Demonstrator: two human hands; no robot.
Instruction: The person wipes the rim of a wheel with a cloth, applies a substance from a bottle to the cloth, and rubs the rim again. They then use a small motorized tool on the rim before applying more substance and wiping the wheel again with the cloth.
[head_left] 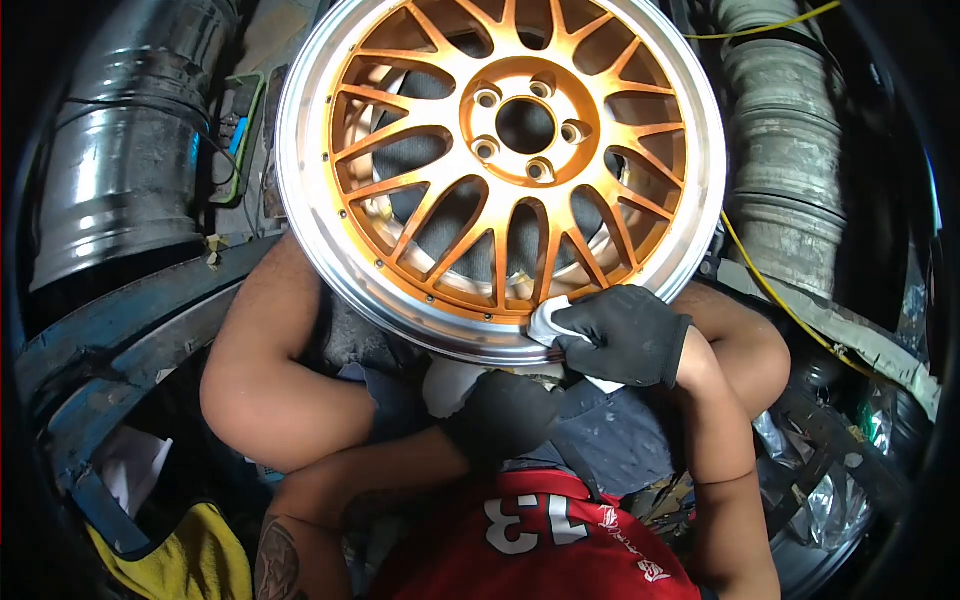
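Note:
A wheel rim [430,300] with copper-orange spokes and a polished silver lip lies face up above my lap. My right hand [628,335], in a black glove, is closed on a white cloth [547,322] and presses it against the rim's lower edge. My left hand [507,415], also black-gloved, is below that edge, close to my body. Beside its fingers shows a pale rounded thing [446,385], partly covered by the glove. The left fingers are mostly hidden, and I cannot tell whether they grip it.
Metal wheel barrels stand stacked at left [125,150] and right [785,150]. A yellow cable [770,285] runs down the right side. Blue metal bars [140,330] flank my legs. A yellow cloth [185,560] lies lower left, and clear plastic [830,510] lower right.

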